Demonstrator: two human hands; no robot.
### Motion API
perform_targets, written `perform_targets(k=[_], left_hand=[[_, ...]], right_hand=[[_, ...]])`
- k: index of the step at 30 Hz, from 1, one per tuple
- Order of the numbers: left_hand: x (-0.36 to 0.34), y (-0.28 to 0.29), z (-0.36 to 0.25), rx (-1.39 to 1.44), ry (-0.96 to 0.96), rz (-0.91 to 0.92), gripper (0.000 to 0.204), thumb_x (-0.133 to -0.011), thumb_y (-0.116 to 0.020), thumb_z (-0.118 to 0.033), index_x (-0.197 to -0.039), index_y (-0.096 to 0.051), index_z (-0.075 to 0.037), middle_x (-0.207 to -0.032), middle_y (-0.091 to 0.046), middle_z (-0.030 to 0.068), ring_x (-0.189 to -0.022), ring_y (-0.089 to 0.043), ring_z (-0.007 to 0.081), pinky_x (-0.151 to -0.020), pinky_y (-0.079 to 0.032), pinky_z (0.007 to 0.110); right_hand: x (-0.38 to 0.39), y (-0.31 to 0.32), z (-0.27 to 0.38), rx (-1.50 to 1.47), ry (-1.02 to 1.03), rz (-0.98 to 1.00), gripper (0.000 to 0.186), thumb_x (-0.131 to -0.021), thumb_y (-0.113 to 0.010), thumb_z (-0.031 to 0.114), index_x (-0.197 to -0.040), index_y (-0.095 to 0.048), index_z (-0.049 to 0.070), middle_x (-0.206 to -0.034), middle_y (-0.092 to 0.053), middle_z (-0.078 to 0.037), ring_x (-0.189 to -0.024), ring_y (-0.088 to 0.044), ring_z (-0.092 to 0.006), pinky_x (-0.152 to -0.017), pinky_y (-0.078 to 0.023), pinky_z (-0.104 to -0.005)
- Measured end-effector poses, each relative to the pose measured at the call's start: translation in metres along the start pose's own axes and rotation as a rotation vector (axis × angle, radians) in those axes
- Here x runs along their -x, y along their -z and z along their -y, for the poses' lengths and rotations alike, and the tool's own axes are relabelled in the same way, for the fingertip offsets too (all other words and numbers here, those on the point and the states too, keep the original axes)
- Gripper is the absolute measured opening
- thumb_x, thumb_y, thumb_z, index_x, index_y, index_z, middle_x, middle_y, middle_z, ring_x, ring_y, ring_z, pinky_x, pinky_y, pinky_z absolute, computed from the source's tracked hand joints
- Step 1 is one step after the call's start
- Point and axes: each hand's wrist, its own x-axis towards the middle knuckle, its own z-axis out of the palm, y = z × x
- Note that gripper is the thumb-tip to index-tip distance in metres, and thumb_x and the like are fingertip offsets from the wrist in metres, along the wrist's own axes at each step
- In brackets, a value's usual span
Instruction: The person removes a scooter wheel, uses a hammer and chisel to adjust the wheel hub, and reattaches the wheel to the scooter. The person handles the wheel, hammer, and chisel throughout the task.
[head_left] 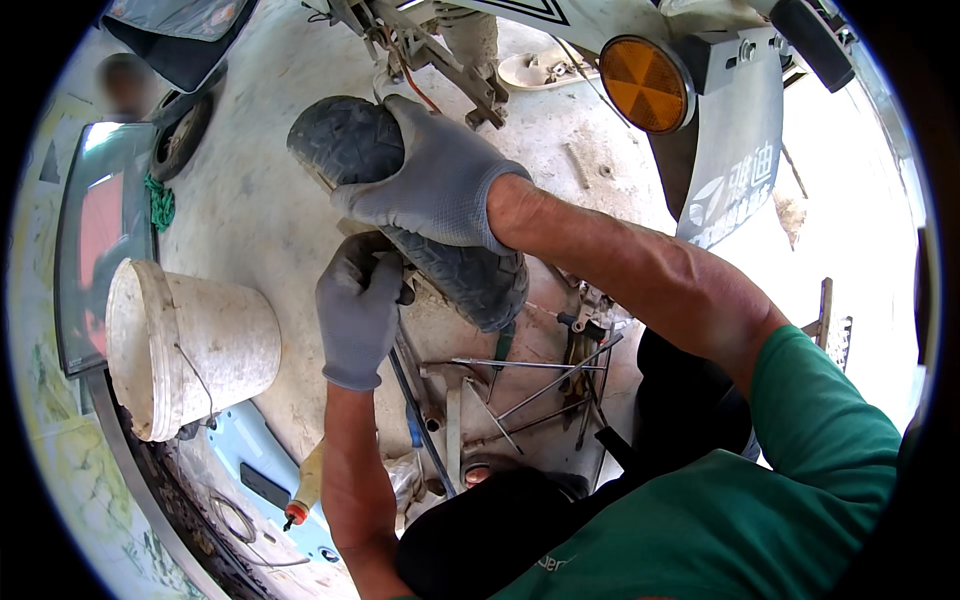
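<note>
- The black tyre [468, 282] was located between the two gloved hands, ahead of the person; whether it touched the floor [245, 205] could not be told.
- Right hand [435, 182]: gripped the tyre across its tread, thumb spread towards the near side.
- Left hand [358, 312]: fingers curled at the tyre's near edge, below the right hand; whether they pinched the edge or a small part there could not be told.
- Step in hand: judged to be close handwork along the tyre's edge, the right hand steadying and the left working.
- Next move: judged to call for a firm right-hand hold, with the left fingers feeling along the edge; a slack hold could let the tyre roll.
- Metal rods [540, 364] and a green-handled tool [504, 342] lay near the tyre.
- A white bucket [225, 322] stood apart, to the left.
</note>
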Motion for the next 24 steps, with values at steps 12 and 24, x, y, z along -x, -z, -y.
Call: perform_targets(k=[12,24], left_hand=[[0.000,0.009,0.010,-0.390,-0.323,-0.062,0.021,-0.097,-0.059,-0.010,-0.107,-0.066,0.006,-0.086,-0.072,0.0101,-0.064,-0.066,0.0143,-0.058,-0.053,0.029],[0.007,0.011,0.012,0.165,0.064,0.054,0.020,-0.097,-0.060,-0.010,-0.108,-0.067,0.006,-0.086,-0.072,0.0123,-0.065,-0.065,0.0131,-0.059,-0.052,0.027]], right_hand=[[-0.001,-0.001,0.001,-0.013,0.000,0.012,0.101,-0.071,-0.082,0.052,-0.140,-0.042,-0.010,-0.121,-0.065,-0.025,-0.110,-0.067,-0.0308,-0.100,-0.050,-0.0349],[0.000,-0.003,-0.001,-0.038,0.048,-0.049,0.092,-0.070,-0.077,0.052,-0.131,-0.049,-0.010,-0.117,-0.065,-0.030,-0.109,-0.067,-0.0385,-0.098,-0.052,-0.0401]])
